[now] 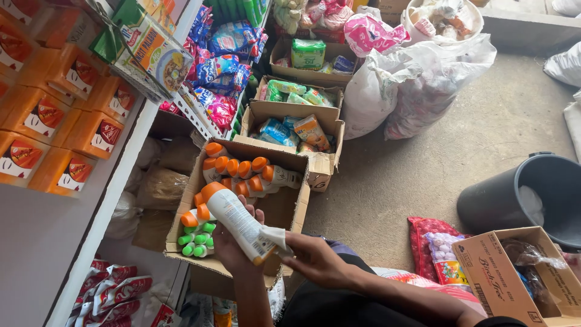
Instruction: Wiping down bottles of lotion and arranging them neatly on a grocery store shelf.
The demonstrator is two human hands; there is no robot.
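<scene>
Left hand (233, 245) clamped round the orange-capped bottle (237, 221), right hand (315, 260) pinching its cloth (275, 236) at four o'clock; a loose grip might drop it into the carton (290, 209).

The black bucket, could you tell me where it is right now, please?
In the head view, the black bucket stands on the floor at the right edge, just behind the open brown box.

Soft, even daylight lit the scene brightly from the upper right, washing out the white plastic sacks (417, 79), leaving the recess under the white shelf (115, 200) dim, with sharp focus and slight wide-angle bending at edges.
</scene>
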